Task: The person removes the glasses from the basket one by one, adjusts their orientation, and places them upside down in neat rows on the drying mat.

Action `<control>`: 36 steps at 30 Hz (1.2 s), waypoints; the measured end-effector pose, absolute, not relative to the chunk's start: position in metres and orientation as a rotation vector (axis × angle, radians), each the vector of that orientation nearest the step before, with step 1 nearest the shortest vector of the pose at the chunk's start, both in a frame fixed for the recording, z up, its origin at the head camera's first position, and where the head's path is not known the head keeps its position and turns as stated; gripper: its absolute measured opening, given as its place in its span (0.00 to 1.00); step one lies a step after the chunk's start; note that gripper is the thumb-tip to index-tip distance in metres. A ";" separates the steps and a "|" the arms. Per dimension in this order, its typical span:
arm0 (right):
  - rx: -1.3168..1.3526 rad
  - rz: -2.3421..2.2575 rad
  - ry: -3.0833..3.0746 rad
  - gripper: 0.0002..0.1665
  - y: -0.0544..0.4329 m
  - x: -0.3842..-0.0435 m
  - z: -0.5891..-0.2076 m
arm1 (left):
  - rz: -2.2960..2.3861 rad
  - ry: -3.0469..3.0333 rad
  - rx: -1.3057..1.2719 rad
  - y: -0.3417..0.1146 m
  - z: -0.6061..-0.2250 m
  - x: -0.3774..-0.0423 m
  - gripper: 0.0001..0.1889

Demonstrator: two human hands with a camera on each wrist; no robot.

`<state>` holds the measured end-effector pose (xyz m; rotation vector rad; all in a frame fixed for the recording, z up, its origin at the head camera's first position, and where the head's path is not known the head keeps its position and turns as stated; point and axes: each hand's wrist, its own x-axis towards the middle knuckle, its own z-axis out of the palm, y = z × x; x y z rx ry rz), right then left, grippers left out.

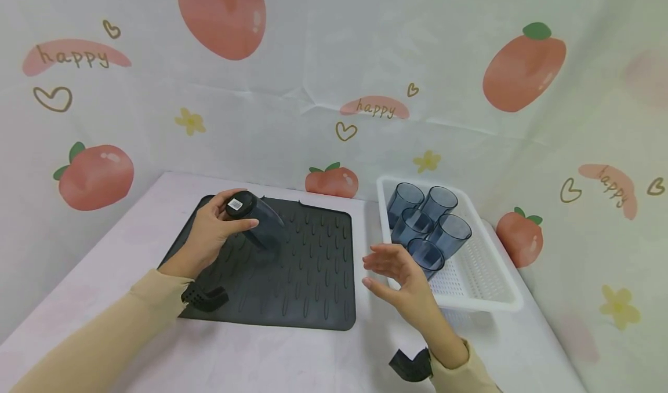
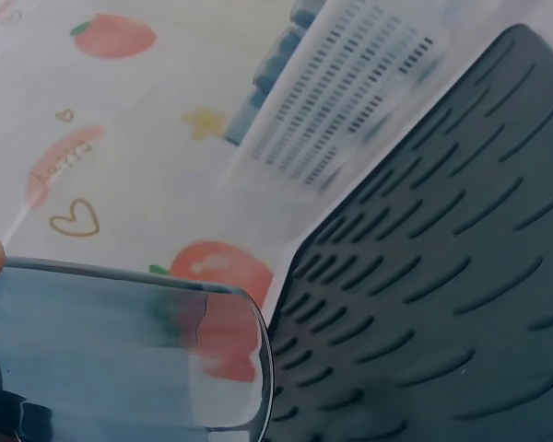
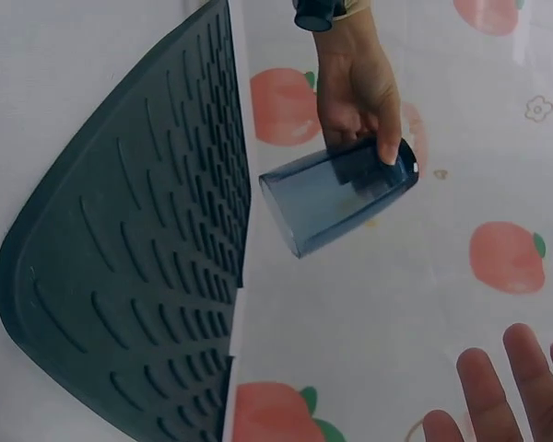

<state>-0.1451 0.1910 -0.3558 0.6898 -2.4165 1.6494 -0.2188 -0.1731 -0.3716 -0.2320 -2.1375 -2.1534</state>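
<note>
Over the dark ribbed drying mat [image 1: 313, 277], my left hand [image 1: 211, 225] grips a translucent blue cup [image 1: 263, 225] near its base. The cup is tipped, its dark base with a white label up toward me and its mouth slanting down toward the mat. Seen in the right wrist view, the cup [image 3: 336, 193] hangs above the mat [image 3: 120, 249], with the thumb on its side near the base. My right hand [image 1: 399, 277] holds nothing; its fingers are loosely bent beside the white basket [image 1: 501, 283], in front of the nearest cup there.
Several matching blue cups [image 1: 451, 233] stand in the far and left part of the perforated white basket, to the right of the mat. A pale cloth covers the table [image 1: 292, 358]. A fruit-printed curtain [image 1: 292, 144] hangs behind.
</note>
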 end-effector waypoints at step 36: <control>0.684 1.676 -2.441 0.31 0.191 -0.147 -0.366 | -1.792 -2.333 -0.038 -0.208 -0.357 -0.261 0.39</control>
